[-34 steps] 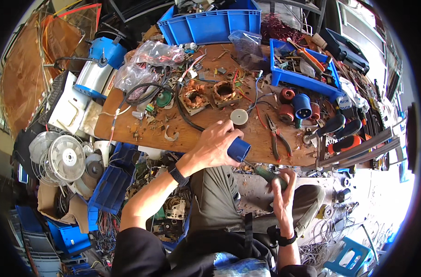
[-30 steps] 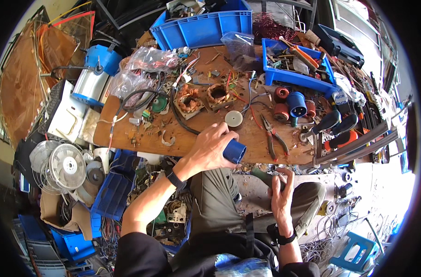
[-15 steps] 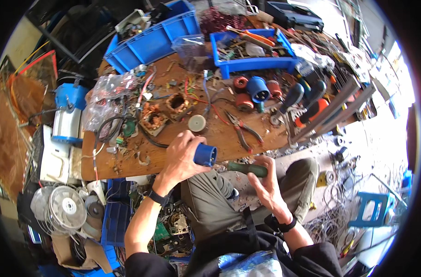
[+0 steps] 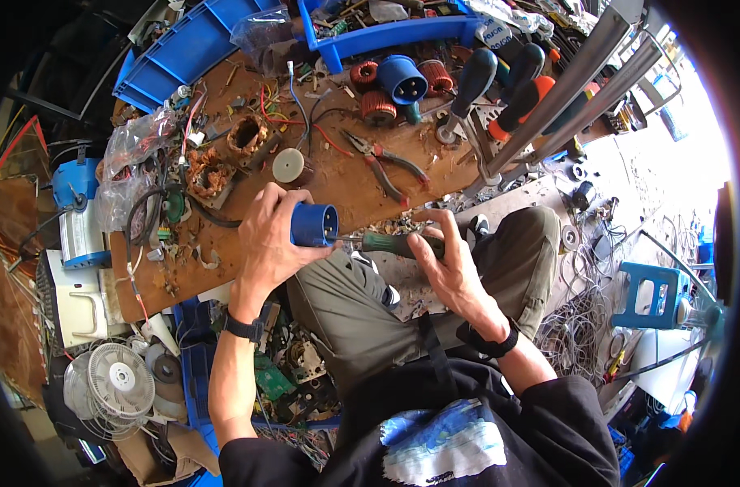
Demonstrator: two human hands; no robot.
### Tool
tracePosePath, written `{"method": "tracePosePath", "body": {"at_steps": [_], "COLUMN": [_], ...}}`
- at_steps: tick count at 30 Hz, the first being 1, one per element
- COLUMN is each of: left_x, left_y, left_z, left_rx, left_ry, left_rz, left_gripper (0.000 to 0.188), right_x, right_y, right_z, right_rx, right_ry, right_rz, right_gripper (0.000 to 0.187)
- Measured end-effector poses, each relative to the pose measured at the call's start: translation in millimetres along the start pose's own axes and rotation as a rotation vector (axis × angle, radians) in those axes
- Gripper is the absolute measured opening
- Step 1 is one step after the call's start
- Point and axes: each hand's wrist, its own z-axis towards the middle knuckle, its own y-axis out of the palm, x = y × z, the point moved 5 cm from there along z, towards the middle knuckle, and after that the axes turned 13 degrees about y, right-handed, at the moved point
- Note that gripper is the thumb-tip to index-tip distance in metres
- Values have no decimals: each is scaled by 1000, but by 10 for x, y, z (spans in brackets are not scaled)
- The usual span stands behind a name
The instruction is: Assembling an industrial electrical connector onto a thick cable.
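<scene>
My left hand (image 4: 264, 239) is closed around a blue industrial plug (image 4: 311, 225), whose pin end faces right. A black cable (image 4: 213, 216) reaches toward that hand from the left; its join to the plug is hidden. My right hand (image 4: 453, 272) grips a screwdriver (image 4: 386, 244) by the end of its dark green handle. The shaft points left, and its tip meets the plug's lower pin-end edge; how far in it sits I cannot tell. Both hands are over my lap, at the bench's front edge.
On the wooden bench (image 4: 155, 272) lie red-handled pliers (image 4: 384, 166), a round cream disc (image 4: 289, 165), copper windings (image 4: 210, 172) and another blue plug (image 4: 402, 79). Metal bars (image 4: 561, 85) rise at right. A fan (image 4: 121, 376) and circuit boards (image 4: 274, 380) lie low at left.
The view has shifted, so the bench sits further up and left. My right fingers have curled more around the screwdriver handle. The left hand still holds the plug.
</scene>
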Motion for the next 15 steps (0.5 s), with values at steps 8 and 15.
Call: {"method": "tracePosePath", "body": {"at_steps": [8, 15], "left_x": [8, 1], "left_y": [13, 25], "left_z": [-1, -15], "left_rx": [10, -39], "left_ry": [3, -23], "left_rz": [-3, 5], "left_gripper": [67, 69], "right_x": [13, -20], "right_y": [-3, -9], "right_z": [34, -15], "right_rx": [16, 8], "right_ry": [9, -40], "right_rz": [-140, -18], "right_gripper": [51, 43]}}
